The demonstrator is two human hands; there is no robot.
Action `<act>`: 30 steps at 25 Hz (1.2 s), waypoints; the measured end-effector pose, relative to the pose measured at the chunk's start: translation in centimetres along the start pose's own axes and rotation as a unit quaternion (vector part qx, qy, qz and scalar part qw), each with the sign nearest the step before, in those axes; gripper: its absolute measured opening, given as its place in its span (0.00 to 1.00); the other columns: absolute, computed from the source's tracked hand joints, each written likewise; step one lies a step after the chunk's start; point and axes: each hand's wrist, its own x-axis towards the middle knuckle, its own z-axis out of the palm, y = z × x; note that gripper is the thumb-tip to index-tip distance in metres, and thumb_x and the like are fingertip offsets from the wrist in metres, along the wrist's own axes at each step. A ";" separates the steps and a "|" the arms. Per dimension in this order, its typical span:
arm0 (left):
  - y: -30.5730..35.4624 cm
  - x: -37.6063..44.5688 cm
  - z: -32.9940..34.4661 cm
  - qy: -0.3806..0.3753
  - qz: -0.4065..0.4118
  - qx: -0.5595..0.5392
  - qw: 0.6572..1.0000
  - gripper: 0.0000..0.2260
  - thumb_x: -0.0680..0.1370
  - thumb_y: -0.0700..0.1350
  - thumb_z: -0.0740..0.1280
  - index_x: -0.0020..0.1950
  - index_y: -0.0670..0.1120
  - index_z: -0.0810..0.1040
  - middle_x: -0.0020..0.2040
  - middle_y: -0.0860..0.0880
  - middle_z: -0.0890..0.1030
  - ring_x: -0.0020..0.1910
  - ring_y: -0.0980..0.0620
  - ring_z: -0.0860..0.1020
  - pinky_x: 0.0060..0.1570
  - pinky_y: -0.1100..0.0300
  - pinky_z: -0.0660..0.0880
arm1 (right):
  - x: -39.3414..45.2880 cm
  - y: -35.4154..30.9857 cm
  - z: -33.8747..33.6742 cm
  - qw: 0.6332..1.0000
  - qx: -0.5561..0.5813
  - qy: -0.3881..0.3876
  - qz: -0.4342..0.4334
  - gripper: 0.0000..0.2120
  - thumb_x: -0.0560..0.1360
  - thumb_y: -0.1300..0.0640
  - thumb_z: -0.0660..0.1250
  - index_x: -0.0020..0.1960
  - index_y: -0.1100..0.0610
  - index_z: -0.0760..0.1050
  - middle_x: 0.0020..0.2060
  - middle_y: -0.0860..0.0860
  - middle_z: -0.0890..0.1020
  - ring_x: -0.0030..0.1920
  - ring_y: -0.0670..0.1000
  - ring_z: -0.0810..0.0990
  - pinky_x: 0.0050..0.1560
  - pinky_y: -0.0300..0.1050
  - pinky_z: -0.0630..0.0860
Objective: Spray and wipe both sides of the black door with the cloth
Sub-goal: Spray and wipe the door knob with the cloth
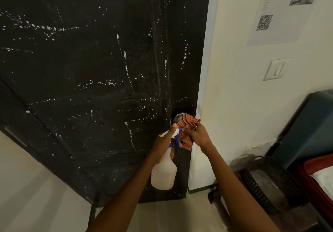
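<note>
While white spray droplets and thin runs lie scattered across it, the black door (93, 73) fills the left and centre of the view, its latch edge running down beside a pale wall (234, 87). Near that edge, low on the door, sits a round metal knob (178, 117). The right hand (195, 135) grips a bunched orange checked cloth (189, 123), fingers curled round it, and holds it against or just beside the knob; the view is too small to tell whether it touches. The left hand (164, 142) grips the neck of a translucent spray bottle (164, 174), its forefinger raised near the blue and white trigger head. Judging from the wet surface, spraying of this side looks done and wiping is starting around the knob. The next move calls for broad cloth strokes up and leftward across the droplets, with the bottle kept out of the way. Room is generous to the left over the door and pale floor (36, 186). To the right it is tighter: a light switch (276, 68) and a posted notice (281, 12) are on the wall, and a dark basket (266, 183) stands near the right forearm.
</note>
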 end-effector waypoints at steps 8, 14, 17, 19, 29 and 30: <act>-0.3 1.5 -0.2 -0.019 0.003 -0.006 1.000 0.26 0.81 0.64 0.53 0.70 0.48 0.73 0.65 0.45 0.78 0.53 0.52 0.77 0.44 0.62 0.72 | -0.4 1.4 -0.9 0.999 0.036 -0.020 -0.016 0.19 0.82 0.56 0.67 0.72 0.54 0.70 0.60 0.48 0.80 0.63 0.55 0.80 0.60 0.46 0.76; -0.5 2.2 -0.2 -0.018 -0.021 -0.019 0.999 0.28 0.80 0.65 0.53 0.70 0.49 0.73 0.63 0.51 0.76 0.58 0.51 0.75 0.58 0.55 0.70 | 0.1 2.1 -0.6 0.998 -0.046 0.003 -0.054 0.25 0.80 0.49 0.70 0.74 0.56 0.70 0.65 0.52 0.79 0.63 0.55 0.79 0.66 0.50 0.76; -1.2 2.8 -0.3 -0.022 -0.020 -0.040 0.999 0.29 0.80 0.66 0.52 0.69 0.48 0.75 0.62 0.46 0.80 0.61 0.43 0.78 0.54 0.54 0.74 | 0.1 1.9 -1.0 0.994 -0.078 0.002 -0.072 0.24 0.81 0.51 0.69 0.74 0.57 0.70 0.66 0.54 0.79 0.64 0.57 0.79 0.63 0.47 0.74; -1.7 2.9 -0.4 -0.016 -0.027 -0.048 0.998 0.29 0.79 0.67 0.53 0.67 0.49 0.76 0.63 0.44 0.80 0.62 0.41 0.78 0.56 0.52 0.75 | -0.2 2.0 -0.9 0.993 -0.080 0.007 -0.082 0.23 0.81 0.52 0.68 0.74 0.58 0.70 0.66 0.55 0.79 0.64 0.58 0.79 0.62 0.45 0.73; -3.5 3.6 -0.8 -0.040 -0.042 -0.120 0.991 0.31 0.77 0.70 0.56 0.64 0.47 0.79 0.52 0.40 0.84 0.52 0.33 0.81 0.64 0.39 0.71 | -0.3 3.0 -0.6 0.994 -0.030 0.038 -0.093 0.21 0.81 0.51 0.68 0.72 0.56 0.71 0.63 0.51 0.80 0.64 0.56 0.80 0.64 0.48 0.76; -3.4 3.4 -0.8 -0.039 -0.042 -0.119 0.991 0.32 0.76 0.70 0.57 0.65 0.47 0.79 0.55 0.38 0.83 0.61 0.31 0.77 0.67 0.38 0.68 | -0.3 3.1 -0.6 0.994 -0.025 0.036 -0.096 0.20 0.81 0.52 0.67 0.71 0.56 0.71 0.62 0.50 0.80 0.63 0.55 0.80 0.63 0.47 0.76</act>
